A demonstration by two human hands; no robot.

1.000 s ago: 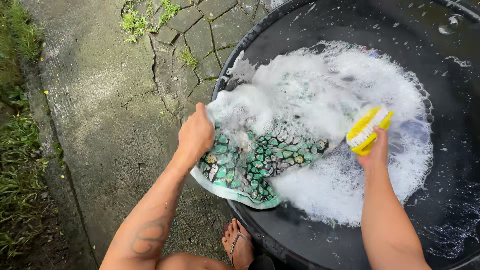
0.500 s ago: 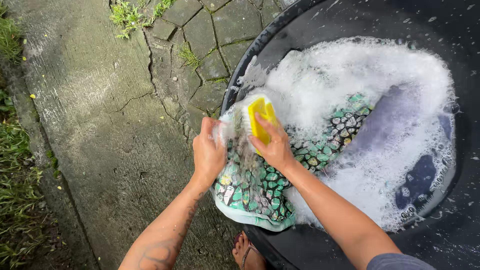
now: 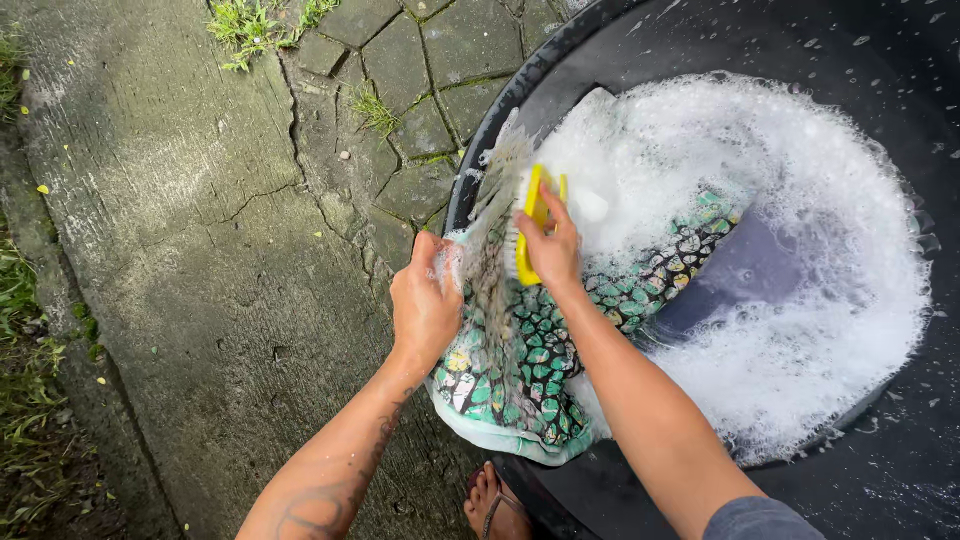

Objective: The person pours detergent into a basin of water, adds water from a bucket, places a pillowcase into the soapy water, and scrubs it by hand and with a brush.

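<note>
Cracked concrete [image 3: 180, 250], grass at edges. Black tub [image 3: 900, 40] full of suds [image 3: 800, 330]. Green patterned cloth [image 3: 520, 370] soapy, draped over tub rim. Left hand [image 3: 425, 300] closed, gripping cloth. Right hand [image 3: 550, 245] clasps yellow brush [image 3: 530, 215], bristles on cloth.

Home yard: cracked paving [image 3: 200, 250], grass [image 3: 25, 300], washtub [image 3: 500, 110].

Cracked concrete ground [image 3: 180, 260] under a black wash tub [image 3: 700, 40], grass [image 3: 20, 300] alongside.
</note>
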